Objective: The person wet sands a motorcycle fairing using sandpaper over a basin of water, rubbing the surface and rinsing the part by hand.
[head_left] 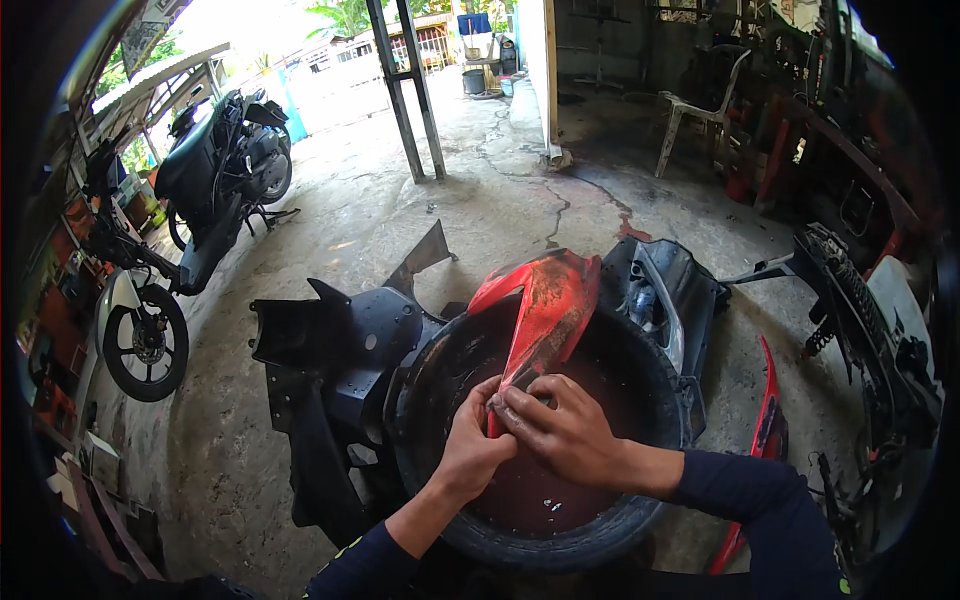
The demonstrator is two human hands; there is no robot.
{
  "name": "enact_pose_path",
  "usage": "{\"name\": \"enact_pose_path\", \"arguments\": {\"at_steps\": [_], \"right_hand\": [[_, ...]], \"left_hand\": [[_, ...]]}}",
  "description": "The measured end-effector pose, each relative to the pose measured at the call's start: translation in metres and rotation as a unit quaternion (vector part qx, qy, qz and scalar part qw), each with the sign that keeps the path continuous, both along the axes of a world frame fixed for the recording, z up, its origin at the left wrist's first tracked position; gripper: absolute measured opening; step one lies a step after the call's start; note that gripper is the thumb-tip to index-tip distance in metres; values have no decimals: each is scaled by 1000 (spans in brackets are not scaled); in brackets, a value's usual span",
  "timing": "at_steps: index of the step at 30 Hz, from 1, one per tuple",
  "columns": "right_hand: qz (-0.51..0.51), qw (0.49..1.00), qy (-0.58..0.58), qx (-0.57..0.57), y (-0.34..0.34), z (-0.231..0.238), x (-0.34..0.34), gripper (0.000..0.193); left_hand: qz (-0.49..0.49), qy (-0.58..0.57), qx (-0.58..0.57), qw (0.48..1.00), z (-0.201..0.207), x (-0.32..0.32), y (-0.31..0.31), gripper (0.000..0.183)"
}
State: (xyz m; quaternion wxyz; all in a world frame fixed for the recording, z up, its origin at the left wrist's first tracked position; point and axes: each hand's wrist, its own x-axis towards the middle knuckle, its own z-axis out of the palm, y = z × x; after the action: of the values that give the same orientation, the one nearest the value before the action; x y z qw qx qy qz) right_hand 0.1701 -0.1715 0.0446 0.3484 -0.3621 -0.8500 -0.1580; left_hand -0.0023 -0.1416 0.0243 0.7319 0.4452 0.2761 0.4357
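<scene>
Both my hands hold a red motorcycle fairing panel [540, 310] over a round black tub [425, 400]. Dark grime streaks the panel's upper face and its narrow near end. My left hand [472, 440] is closed on the left edge of that narrow end. Beside it, my right hand [560, 425] grips the same end from the right with bent fingers. The panel's broad far end rises over the tub's far rim. Reddish-brown murky water [545, 490] lies in the tub below my hands.
Black plastic body parts [350, 340] lean left of the tub, and a dark grey panel [670, 280] stands at its far right. Another red fairing strip [768, 400] lies on the concrete floor at right. A motorcycle [215, 170] is parked far left; a metal post [405, 90] stands ahead.
</scene>
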Motion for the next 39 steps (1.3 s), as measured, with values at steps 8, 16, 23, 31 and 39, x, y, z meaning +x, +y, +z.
{"name": "enact_pose_path", "arguments": {"at_steps": [8, 16, 23, 31, 39], "right_hand": [[26, 1000, -14, 6, 0, 7, 2, 43], [28, 998, 13, -49, 11, 17, 5, 43], [25, 998, 1, -50, 12, 21, 5, 40], [56, 997, 19, -45, 10, 11, 7, 42], [41, 998, 20, -34, 18, -2, 16, 44]], "left_hand": [[10, 47, 6, 999, -1, 0, -3, 80], [-3, 50, 27, 998, 1, -5, -6, 79], [-1, 66, 37, 997, -3, -1, -1, 78], [6, 37, 12, 999, 1, -2, 0, 79], [2, 7, 8, 1000, -4, 0, 8, 80]]}}
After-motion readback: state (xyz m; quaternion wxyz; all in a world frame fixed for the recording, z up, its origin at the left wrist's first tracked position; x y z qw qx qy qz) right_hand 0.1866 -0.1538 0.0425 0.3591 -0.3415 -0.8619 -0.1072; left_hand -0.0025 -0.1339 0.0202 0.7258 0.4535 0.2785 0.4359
